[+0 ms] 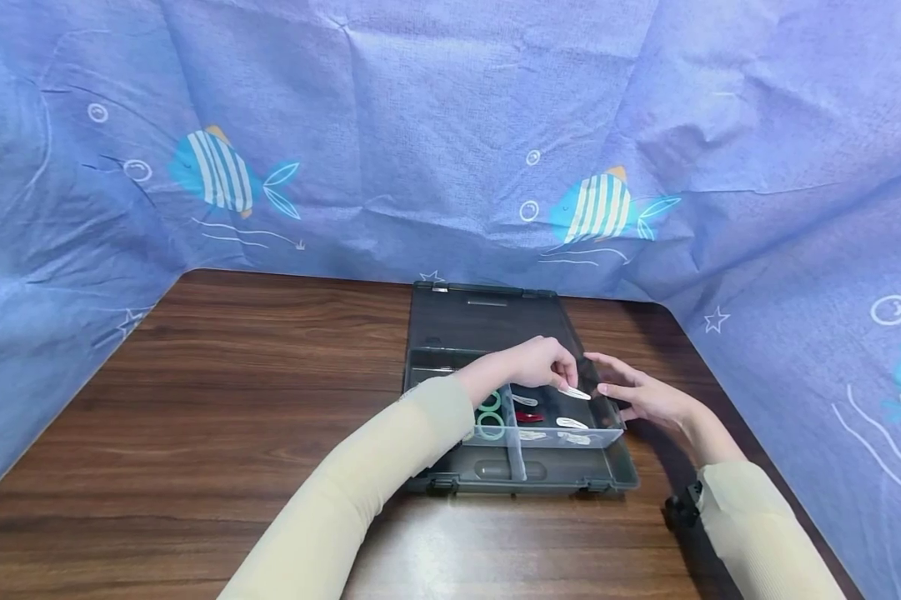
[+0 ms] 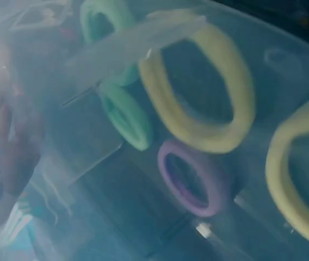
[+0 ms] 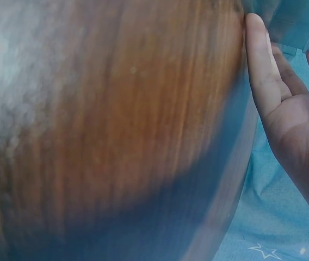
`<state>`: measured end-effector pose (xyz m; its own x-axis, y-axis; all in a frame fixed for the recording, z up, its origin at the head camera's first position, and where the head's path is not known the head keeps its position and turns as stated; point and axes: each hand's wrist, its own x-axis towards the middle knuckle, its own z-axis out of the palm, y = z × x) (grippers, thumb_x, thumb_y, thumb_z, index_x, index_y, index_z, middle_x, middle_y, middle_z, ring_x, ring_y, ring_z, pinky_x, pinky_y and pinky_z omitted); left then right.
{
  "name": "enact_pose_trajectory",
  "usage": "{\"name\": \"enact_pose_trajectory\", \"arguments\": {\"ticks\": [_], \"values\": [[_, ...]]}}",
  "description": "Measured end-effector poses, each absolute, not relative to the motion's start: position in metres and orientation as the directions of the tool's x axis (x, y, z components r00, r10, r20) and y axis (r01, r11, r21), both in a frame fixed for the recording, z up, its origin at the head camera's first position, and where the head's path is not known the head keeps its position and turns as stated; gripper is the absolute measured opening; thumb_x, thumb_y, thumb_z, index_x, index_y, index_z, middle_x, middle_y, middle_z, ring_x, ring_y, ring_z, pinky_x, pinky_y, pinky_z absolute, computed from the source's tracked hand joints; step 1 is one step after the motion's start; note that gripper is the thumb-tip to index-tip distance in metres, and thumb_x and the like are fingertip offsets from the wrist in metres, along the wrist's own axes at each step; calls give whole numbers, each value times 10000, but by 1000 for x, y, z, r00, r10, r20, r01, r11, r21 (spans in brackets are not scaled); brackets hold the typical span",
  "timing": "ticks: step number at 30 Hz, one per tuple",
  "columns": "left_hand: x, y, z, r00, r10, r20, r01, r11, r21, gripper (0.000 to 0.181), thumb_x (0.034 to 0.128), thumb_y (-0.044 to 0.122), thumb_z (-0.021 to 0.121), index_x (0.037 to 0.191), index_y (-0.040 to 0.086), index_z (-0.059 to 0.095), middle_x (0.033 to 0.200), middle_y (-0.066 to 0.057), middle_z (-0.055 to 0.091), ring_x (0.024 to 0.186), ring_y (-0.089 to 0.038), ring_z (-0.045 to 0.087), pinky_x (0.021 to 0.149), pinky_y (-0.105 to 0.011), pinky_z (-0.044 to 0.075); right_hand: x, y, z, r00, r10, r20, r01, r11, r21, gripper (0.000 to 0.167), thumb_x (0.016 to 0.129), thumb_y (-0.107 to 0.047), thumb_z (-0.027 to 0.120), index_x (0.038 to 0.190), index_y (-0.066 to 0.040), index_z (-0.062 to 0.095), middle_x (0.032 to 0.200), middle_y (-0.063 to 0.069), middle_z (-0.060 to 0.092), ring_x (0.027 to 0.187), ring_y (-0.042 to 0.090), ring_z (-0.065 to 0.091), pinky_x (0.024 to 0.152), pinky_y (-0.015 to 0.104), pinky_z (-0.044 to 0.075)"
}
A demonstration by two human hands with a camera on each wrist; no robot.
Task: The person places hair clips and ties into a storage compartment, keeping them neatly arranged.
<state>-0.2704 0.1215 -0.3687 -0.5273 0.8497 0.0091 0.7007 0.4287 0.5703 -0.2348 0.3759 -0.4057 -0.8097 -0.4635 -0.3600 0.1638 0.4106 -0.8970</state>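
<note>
My left hand (image 1: 542,363) reaches over the right compartment of an open dark box (image 1: 483,325) and pinches a white snap hair clip (image 1: 576,394) by one end. Below it lie another white hair clip (image 1: 572,423), a grey-white one (image 1: 525,402) and a red hair clip (image 1: 528,417). Green hair ties (image 1: 491,427) sit in the neighbouring compartment. The left wrist view shows yellow (image 2: 241,103), purple (image 2: 211,201) and green hair ties (image 2: 124,117) through clear plastic. My right hand (image 1: 653,398) is beside the box's right wall, fingers spread, fingertips at its edge.
A clear divider (image 1: 513,442) splits the box, and its front section (image 1: 570,465) lies nearest me. The lid leans back behind. Brown wooden table (image 1: 195,417) extends left and in front; a blue fish-print cloth (image 1: 420,125) hangs behind and at both sides.
</note>
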Motion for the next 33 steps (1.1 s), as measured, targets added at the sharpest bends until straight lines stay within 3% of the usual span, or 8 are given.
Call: {"name": "enact_pose_trajectory", "arguments": {"ticks": [13, 24, 33], "values": [[-264, 132, -388, -539, 835, -106, 692, 512, 510, 56, 854, 175, 684, 802, 181, 666, 725, 99, 634, 704, -11, 552, 725, -144, 399, -236, 372, -402, -806, -475, -353, 157, 402, -902, 611, 993, -216, 470, 1505, -269, 141, 1498, 166, 173, 1220, 265, 422, 863, 496, 484], [-260, 142, -396, -624, 771, -129, 694, 622, 364, 79, 854, 190, 691, 779, 190, 666, 719, 112, 599, 724, -34, 544, 691, -143, 401, -234, 374, -405, -815, -461, -349, 150, 415, -897, 606, 991, -230, 473, 1505, -267, 154, 1485, 190, 211, 1220, 274, 413, 854, 491, 485], [-261, 142, -396, -617, 777, -125, 713, 620, 327, 113, 855, 216, 688, 747, 193, 666, 730, 115, 617, 739, -41, 556, 717, -143, 413, -233, 376, -405, -819, -456, -349, 142, 428, -893, 605, 993, -240, 469, 1506, -272, 151, 1478, 196, 216, 1224, 284, 406, 855, 490, 483]]}}
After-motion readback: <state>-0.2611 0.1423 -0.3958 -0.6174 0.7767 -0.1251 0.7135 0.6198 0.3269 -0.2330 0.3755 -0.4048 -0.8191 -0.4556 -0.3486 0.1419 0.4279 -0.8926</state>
